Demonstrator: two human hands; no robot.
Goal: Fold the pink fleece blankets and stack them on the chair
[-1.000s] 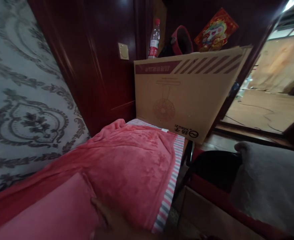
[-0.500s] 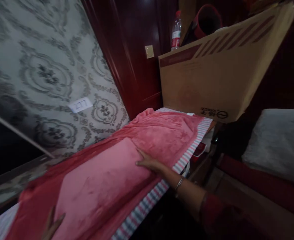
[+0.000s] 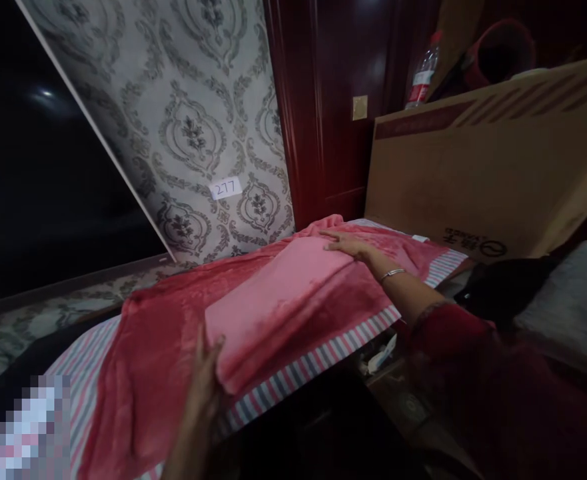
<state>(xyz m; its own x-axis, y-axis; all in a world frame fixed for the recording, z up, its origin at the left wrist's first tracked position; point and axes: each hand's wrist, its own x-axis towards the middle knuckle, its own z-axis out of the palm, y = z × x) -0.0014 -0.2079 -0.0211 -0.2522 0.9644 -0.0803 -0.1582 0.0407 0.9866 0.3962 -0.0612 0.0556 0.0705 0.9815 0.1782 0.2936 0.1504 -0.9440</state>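
Folded pink blanket (image 3: 278, 293) lay atop red blanket (image 3: 163, 347) on striped bed (image 3: 303, 370). Left hand (image 3: 206, 383) open, flat against near end; right hand (image 3: 346, 243) open, palm down on far end. Step judged: squaring fold. Next calls for even pressure at both ends.
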